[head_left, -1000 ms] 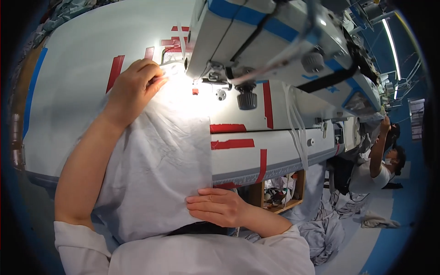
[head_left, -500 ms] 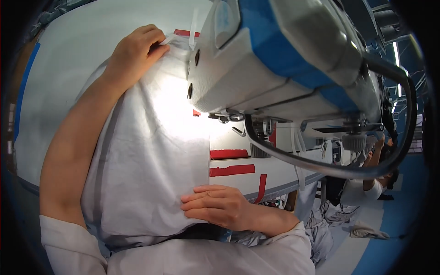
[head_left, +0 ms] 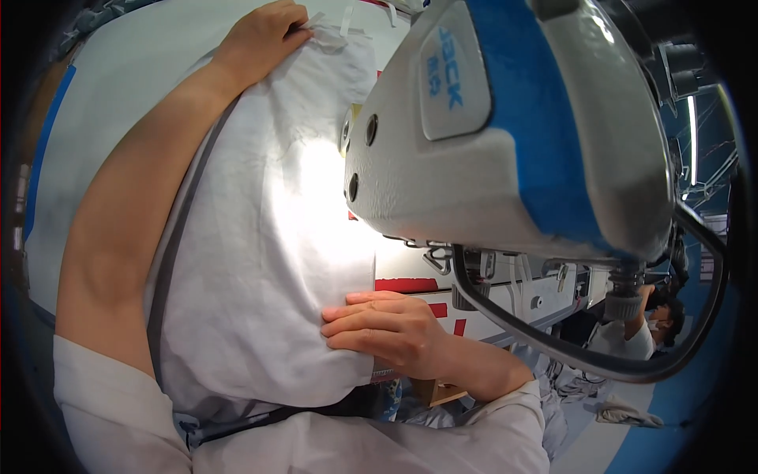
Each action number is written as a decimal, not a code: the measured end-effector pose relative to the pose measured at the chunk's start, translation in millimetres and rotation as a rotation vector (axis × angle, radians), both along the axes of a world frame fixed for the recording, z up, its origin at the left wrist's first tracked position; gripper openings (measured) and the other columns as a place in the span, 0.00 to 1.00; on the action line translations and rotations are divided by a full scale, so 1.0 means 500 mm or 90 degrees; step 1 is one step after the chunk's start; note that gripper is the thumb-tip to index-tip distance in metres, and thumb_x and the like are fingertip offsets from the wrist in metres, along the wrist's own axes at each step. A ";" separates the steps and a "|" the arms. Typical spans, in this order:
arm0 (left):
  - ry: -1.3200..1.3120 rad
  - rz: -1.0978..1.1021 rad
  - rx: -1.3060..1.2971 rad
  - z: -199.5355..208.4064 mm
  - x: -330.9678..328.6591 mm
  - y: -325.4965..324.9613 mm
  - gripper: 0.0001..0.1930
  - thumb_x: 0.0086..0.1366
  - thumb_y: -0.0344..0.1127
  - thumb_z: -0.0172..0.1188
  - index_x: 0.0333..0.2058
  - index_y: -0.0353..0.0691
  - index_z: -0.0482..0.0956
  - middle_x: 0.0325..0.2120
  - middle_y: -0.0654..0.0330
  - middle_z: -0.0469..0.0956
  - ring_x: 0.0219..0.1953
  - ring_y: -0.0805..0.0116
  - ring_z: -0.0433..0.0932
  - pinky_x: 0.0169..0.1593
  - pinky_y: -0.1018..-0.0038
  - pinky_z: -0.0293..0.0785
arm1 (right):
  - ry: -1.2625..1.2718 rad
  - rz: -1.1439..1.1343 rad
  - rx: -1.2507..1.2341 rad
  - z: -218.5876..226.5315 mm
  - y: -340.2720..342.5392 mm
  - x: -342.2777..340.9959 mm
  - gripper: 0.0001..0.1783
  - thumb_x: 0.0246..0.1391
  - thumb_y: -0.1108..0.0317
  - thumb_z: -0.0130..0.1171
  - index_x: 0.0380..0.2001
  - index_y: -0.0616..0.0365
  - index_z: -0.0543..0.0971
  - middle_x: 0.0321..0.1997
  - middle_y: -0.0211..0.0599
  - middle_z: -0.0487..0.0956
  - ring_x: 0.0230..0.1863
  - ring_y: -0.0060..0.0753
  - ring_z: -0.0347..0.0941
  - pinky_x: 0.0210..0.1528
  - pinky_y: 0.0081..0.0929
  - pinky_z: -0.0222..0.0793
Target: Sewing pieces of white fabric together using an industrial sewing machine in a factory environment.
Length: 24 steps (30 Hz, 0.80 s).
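A light grey-white piece of fabric (head_left: 237, 316) lies over the table, its near end hanging towards my lap. My left hand (head_left: 264, 39) is at the fabric's far end, its fingers pinched on the cloth beside a small whitish tab. On the near right edge, my right hand (head_left: 391, 332) lies flat with fingers stretched out on top of the cloth. The white and blue sewing machine head (head_left: 442, 158) stands to the right, over the fabric's right edge. Its lamp throws a bright patch on the cloth. The needle area is hidden behind the machine head.
Red tape strips (head_left: 407, 284) mark the white table (head_left: 118, 158) right of the fabric. A dark curved metal bar (head_left: 553, 355) juts from the machine. Crumpled grey cloth (head_left: 572, 379) lies low on the right, and another person (head_left: 632, 332) sits beyond it.
My left hand and the fabric's far end have moved farther away. My right hand has shifted slightly up and right, still flat on the cloth. The view has shifted around the machine.
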<state>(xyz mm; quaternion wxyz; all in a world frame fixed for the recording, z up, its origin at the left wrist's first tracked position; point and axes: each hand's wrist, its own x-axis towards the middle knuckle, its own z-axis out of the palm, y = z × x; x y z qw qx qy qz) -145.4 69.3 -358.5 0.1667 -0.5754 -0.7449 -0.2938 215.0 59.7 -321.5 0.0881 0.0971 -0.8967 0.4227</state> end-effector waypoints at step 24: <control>-0.289 0.204 -0.298 0.090 0.230 -0.706 0.25 0.56 0.39 0.61 0.48 0.37 0.64 0.67 0.47 0.48 0.69 0.47 0.46 0.67 0.59 0.48 | -0.164 -0.187 -0.773 -0.002 -0.136 0.002 0.31 0.54 0.69 0.57 0.60 0.65 0.62 0.63 0.47 0.64 0.67 0.41 0.57 0.66 0.32 0.54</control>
